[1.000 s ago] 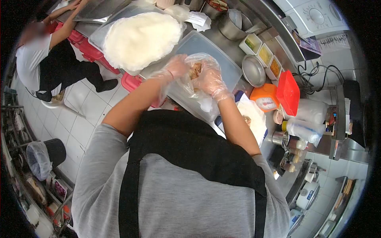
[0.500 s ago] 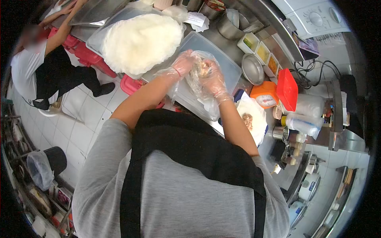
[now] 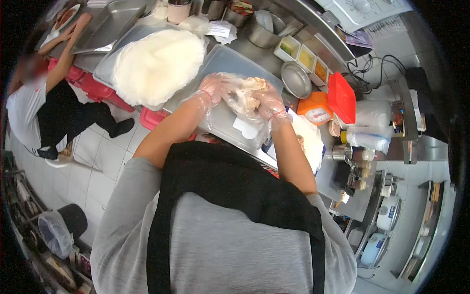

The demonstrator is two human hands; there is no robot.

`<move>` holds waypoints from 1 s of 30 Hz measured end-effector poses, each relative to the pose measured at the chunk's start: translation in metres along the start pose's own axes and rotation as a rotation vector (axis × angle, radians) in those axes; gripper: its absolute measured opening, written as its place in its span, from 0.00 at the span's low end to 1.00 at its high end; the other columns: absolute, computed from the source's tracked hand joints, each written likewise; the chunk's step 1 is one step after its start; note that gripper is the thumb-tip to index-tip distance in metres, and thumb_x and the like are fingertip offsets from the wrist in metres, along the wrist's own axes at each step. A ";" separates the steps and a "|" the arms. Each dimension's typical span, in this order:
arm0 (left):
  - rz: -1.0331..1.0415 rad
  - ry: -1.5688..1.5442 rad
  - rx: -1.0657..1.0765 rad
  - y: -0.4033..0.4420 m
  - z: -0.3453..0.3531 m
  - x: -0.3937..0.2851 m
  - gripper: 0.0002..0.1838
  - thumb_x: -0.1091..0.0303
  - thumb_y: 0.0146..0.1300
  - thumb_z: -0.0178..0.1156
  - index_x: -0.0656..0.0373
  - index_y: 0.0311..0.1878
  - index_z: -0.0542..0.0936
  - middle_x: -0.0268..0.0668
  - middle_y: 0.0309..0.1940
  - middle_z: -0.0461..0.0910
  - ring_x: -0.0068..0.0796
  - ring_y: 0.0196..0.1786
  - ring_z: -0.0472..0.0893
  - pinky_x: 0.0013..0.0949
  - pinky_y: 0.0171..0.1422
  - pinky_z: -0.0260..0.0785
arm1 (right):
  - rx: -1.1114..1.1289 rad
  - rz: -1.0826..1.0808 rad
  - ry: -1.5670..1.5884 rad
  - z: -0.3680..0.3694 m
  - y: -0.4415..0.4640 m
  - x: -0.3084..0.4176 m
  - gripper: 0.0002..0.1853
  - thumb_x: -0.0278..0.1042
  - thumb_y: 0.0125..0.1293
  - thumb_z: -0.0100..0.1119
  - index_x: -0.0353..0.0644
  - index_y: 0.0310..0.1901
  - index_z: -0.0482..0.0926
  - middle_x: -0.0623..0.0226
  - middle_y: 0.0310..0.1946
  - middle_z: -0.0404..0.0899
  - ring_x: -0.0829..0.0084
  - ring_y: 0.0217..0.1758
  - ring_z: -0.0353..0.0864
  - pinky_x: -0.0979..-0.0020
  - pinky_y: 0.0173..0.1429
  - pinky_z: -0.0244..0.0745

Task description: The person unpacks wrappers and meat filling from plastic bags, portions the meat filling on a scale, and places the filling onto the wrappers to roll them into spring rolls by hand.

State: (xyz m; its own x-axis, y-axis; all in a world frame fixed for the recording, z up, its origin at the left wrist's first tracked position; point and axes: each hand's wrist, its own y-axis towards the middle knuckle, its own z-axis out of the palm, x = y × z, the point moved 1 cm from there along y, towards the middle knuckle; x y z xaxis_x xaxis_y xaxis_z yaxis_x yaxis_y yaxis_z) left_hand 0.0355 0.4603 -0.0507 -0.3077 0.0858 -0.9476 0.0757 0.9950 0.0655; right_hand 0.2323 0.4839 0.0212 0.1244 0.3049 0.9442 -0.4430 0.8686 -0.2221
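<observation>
The stainless-steel desk (image 3: 260, 56) carries a shallow, translucent rectangular plastic container (image 3: 230, 58). To its left lies a clear, shallow plastic tray (image 3: 104, 68). Beyond the container stands a round silver metal pot (image 3: 258, 40). A round silver metal bowl (image 3: 296, 80) rests just beside three small white plastic tubs (image 3: 281, 54); near it stands an orange plastic scale (image 3: 309, 102). A rectangular grey metal pan (image 3: 110, 27) lies at far left.

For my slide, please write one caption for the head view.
Gloved left hand and right hand hold clear plastic with food above a translucent container.
</observation>
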 end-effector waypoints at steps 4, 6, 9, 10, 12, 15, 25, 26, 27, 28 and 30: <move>-0.140 -0.613 -0.050 0.003 0.001 -0.003 0.15 0.65 0.64 0.55 0.63 0.46 0.82 0.44 0.47 0.83 0.39 0.52 0.81 0.36 0.57 0.71 | -0.069 0.017 0.321 0.006 -0.025 0.019 0.25 0.10 0.54 0.55 0.35 0.54 0.65 0.55 0.47 0.76 0.60 0.49 0.80 0.62 0.55 0.79; -0.196 -0.344 -0.038 -0.013 -0.010 -0.049 0.17 0.63 0.65 0.54 0.65 0.49 0.81 0.45 0.49 0.82 0.38 0.53 0.80 0.36 0.59 0.70 | -0.040 -0.020 0.431 0.001 -0.027 0.021 0.20 0.12 0.56 0.54 0.37 0.50 0.68 0.57 0.44 0.77 0.61 0.48 0.80 0.63 0.55 0.79; -0.082 0.578 -0.014 -0.014 -0.016 -0.060 0.20 0.62 0.69 0.48 0.67 0.55 0.76 0.47 0.56 0.77 0.38 0.58 0.76 0.38 0.64 0.67 | 0.132 -0.104 0.448 -0.015 -0.029 0.034 0.13 0.16 0.60 0.54 0.39 0.46 0.72 0.61 0.41 0.77 0.63 0.45 0.80 0.63 0.51 0.79; 0.032 0.794 -0.004 0.002 -0.007 -0.019 0.21 0.61 0.70 0.46 0.67 0.57 0.74 0.47 0.58 0.75 0.39 0.60 0.75 0.38 0.65 0.66 | 0.112 -0.085 0.488 -0.014 -0.029 0.036 0.12 0.18 0.61 0.54 0.40 0.45 0.73 0.61 0.41 0.77 0.64 0.45 0.79 0.64 0.50 0.79; 0.259 0.539 -0.044 0.013 0.004 0.008 0.21 0.60 0.69 0.46 0.66 0.55 0.75 0.49 0.58 0.75 0.40 0.61 0.74 0.39 0.68 0.62 | 0.072 -0.058 0.564 -0.010 -0.031 0.050 0.09 0.20 0.62 0.55 0.42 0.43 0.74 0.63 0.40 0.77 0.65 0.44 0.79 0.64 0.49 0.78; 0.289 -0.371 -0.146 0.008 0.010 0.008 0.20 0.57 0.64 0.51 0.64 0.47 0.81 0.51 0.51 0.79 0.43 0.57 0.77 0.40 0.68 0.60 | 0.030 -0.055 0.437 0.008 -0.034 0.059 0.14 0.19 0.60 0.57 0.44 0.47 0.74 0.65 0.41 0.76 0.67 0.45 0.78 0.65 0.52 0.76; -0.252 0.350 -0.092 -0.042 0.007 -0.020 0.22 0.55 0.64 0.53 0.69 0.45 0.79 0.56 0.40 0.81 0.50 0.45 0.82 0.45 0.48 0.73 | -0.109 -0.501 -1.384 0.049 -0.044 -0.019 0.18 0.35 0.52 0.67 0.41 0.44 0.76 0.54 0.38 0.80 0.62 0.41 0.80 0.67 0.49 0.75; -0.162 0.532 -0.064 -0.041 0.010 -0.008 0.22 0.55 0.65 0.53 0.69 0.44 0.79 0.56 0.40 0.81 0.51 0.46 0.81 0.45 0.49 0.72 | -0.153 -0.599 -1.446 0.046 -0.041 -0.029 0.18 0.36 0.52 0.67 0.41 0.44 0.76 0.53 0.38 0.79 0.61 0.40 0.80 0.67 0.49 0.75; -0.136 0.516 -0.045 -0.045 0.006 -0.023 0.21 0.56 0.65 0.53 0.68 0.44 0.80 0.57 0.40 0.81 0.51 0.47 0.81 0.46 0.50 0.72 | -0.140 -0.427 -1.340 0.049 -0.042 -0.021 0.17 0.35 0.52 0.67 0.42 0.44 0.76 0.53 0.39 0.79 0.61 0.41 0.80 0.66 0.48 0.75; -0.109 0.501 -0.025 -0.054 -0.002 -0.054 0.20 0.57 0.65 0.53 0.67 0.43 0.80 0.57 0.40 0.81 0.52 0.47 0.80 0.46 0.51 0.71 | -0.127 -0.260 -1.230 0.055 -0.043 -0.007 0.17 0.33 0.52 0.66 0.42 0.44 0.76 0.54 0.39 0.79 0.61 0.42 0.80 0.65 0.48 0.75; -0.143 0.410 -0.018 -0.058 -0.006 -0.067 0.19 0.58 0.64 0.52 0.65 0.43 0.81 0.56 0.41 0.81 0.53 0.49 0.79 0.46 0.53 0.70 | -0.069 -0.024 -0.846 0.047 -0.036 0.001 0.17 0.29 0.52 0.65 0.42 0.45 0.75 0.55 0.42 0.79 0.61 0.45 0.79 0.64 0.49 0.76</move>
State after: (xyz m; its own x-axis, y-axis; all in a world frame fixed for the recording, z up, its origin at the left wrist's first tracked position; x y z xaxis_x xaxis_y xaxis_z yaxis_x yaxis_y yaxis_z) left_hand 0.0462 0.3969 0.0113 -0.6654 -0.0434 -0.7452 -0.0107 0.9988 -0.0486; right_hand 0.2061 0.4347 0.0415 -0.5849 -0.0850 0.8066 -0.3900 0.9015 -0.1878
